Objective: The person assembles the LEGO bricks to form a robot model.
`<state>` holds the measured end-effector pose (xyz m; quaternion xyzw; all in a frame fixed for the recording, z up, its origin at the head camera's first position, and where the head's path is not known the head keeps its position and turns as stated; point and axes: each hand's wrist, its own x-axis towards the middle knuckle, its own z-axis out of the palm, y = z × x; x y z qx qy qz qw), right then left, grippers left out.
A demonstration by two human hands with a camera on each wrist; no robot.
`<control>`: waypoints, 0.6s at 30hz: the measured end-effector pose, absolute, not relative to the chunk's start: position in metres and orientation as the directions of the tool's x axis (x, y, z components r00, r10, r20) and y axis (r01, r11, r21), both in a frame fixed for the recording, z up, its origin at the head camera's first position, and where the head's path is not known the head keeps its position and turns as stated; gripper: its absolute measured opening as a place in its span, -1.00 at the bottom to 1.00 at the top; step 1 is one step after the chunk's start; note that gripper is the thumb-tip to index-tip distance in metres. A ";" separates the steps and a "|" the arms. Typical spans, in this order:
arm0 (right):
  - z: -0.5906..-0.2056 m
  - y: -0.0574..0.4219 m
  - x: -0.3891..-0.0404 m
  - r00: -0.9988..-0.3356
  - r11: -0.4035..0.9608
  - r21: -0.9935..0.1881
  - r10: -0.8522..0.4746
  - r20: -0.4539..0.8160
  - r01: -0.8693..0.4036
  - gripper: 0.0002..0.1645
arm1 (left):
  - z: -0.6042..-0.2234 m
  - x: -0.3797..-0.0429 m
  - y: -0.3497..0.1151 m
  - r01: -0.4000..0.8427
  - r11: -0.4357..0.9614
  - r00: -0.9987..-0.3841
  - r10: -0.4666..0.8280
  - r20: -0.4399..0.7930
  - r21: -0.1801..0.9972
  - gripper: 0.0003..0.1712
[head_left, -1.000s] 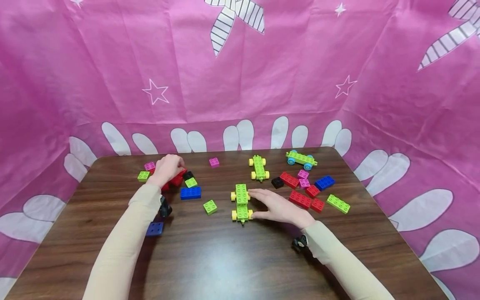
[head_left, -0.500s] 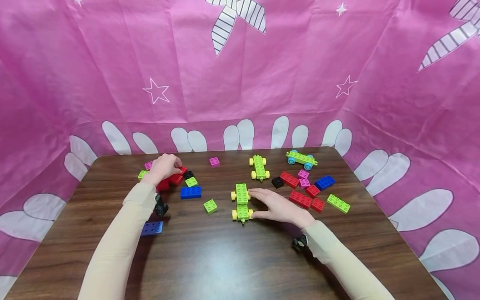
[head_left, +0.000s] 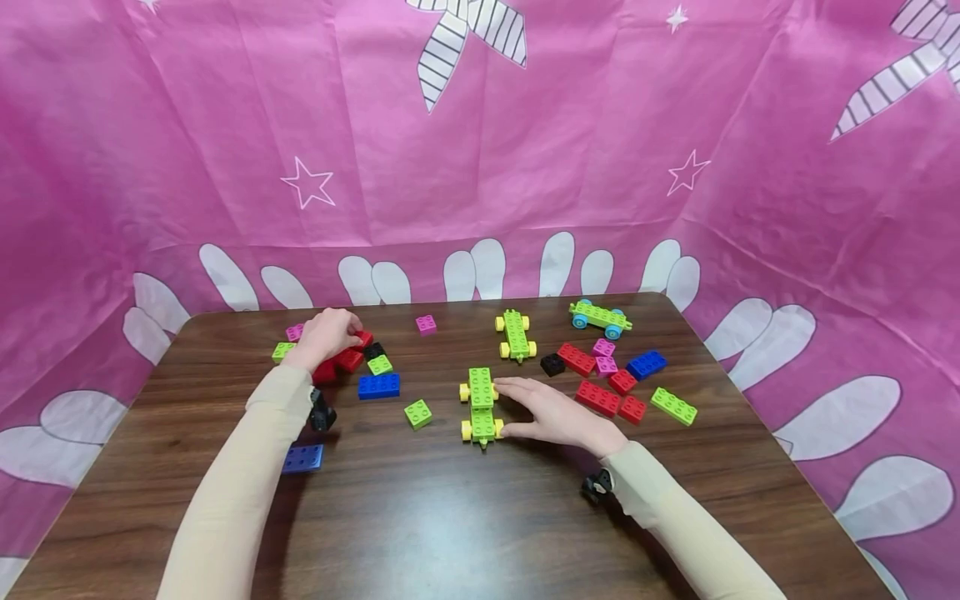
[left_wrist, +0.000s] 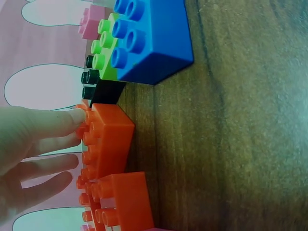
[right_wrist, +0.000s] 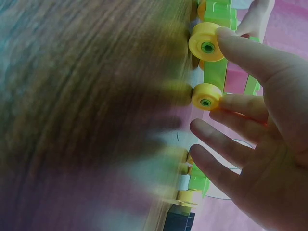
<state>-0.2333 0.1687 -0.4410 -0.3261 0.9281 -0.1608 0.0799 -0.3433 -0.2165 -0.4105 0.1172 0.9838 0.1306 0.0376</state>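
Note:
In the head view my left hand (head_left: 326,336) is over a group of red bricks (head_left: 349,360) at the table's left. From the left wrist, its fingers look nearly straight, and the tips are right at the studs of a red brick (left_wrist: 113,142). My right hand (head_left: 558,415) rests beside a lime-green toy car base (head_left: 482,423) with yellow wheels. Its thumb touches one yellow wheel (right_wrist: 207,42) and a finger touches another; the other fingers extend past them. A lime-green brick (head_left: 481,386) sits on the far half of this base.
Beside the left hand lie a blue brick (head_left: 378,386), a small green brick (head_left: 380,364) and a black brick (head_left: 373,350). Two more wheeled bases, yellow-wheeled (head_left: 516,335) and blue-wheeled (head_left: 600,317), stand farther back. Several loose bricks (head_left: 597,397) lie at right.
Over the first half second my left hand shifted slightly left, uncovering more of the red bricks; since then it has stayed there. The right hand has kept its place at the car base.

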 end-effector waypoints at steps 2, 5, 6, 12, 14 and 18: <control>-0.441 0.169 -0.233 -0.776 0.737 -0.351 -0.630 -0.045 -0.578 -0.10 | -0.411 -0.344 -0.217 0.226 0.938 -0.968 0.246 -0.046 0.264 -0.64; -0.440 0.169 -0.233 -0.777 0.738 -0.354 -0.628 -0.045 -0.575 -0.10 | -0.412 -0.344 -0.217 0.238 0.936 -0.965 0.258 -0.048 0.260 -0.60; -0.440 0.169 -0.233 -0.777 0.738 -0.354 -0.627 -0.045 -0.575 -0.10 | -0.412 -0.344 -0.216 0.242 0.935 -0.963 0.263 -0.049 0.259 -0.59; -0.439 0.169 -0.232 -0.775 0.737 -0.351 -0.630 -0.047 -0.577 -0.10 | -0.413 -0.345 -0.215 0.254 0.933 -0.960 0.275 -0.050 0.254 -0.58; -0.439 0.169 -0.232 -0.776 0.737 -0.352 -0.629 -0.044 -0.577 -0.10 | -0.414 -0.346 -0.215 0.252 0.934 -0.961 0.272 -0.049 0.253 -0.57; -0.439 0.169 -0.231 -0.777 0.739 -0.350 -0.628 -0.047 -0.576 -0.10 | -0.416 -0.347 -0.216 0.249 0.937 -0.962 0.269 -0.048 0.245 -0.57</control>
